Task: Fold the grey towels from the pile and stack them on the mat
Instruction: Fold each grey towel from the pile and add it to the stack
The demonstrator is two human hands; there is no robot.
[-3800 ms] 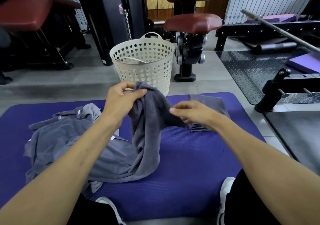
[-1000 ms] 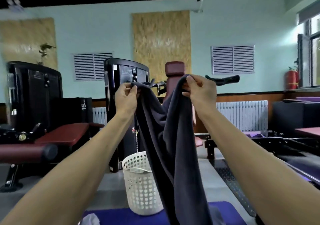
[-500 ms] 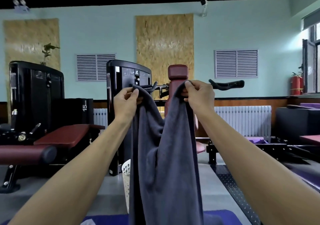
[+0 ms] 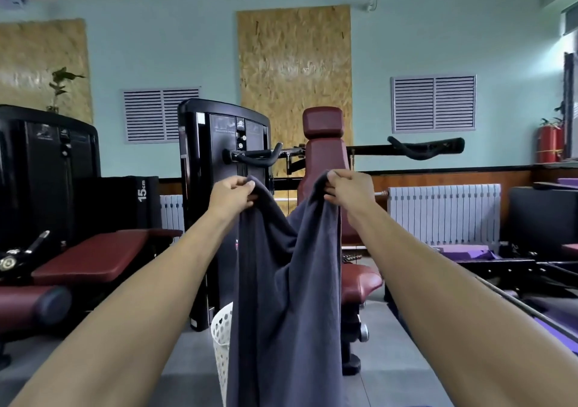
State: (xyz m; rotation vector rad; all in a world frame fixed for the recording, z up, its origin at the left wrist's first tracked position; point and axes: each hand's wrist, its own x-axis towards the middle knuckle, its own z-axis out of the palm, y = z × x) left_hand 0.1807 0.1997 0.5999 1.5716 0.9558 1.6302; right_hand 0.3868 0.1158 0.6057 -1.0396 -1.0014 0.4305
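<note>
Grey towel [image 4: 281,281] held up at arm's length, top edge sagging between the hands.

Left hand [image 4: 230,195] and right hand [image 4: 347,189] each pinched a top corner. Cloth hung soft, limp, light; corners looked the surest hold. White basket [image 4: 222,337] stood behind it.

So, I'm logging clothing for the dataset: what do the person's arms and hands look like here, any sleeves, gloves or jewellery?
Both forearms are bare along their whole visible length, with no sleeves. The left hand and right hand wear no gloves; no rings, watch or wristband show.
</note>
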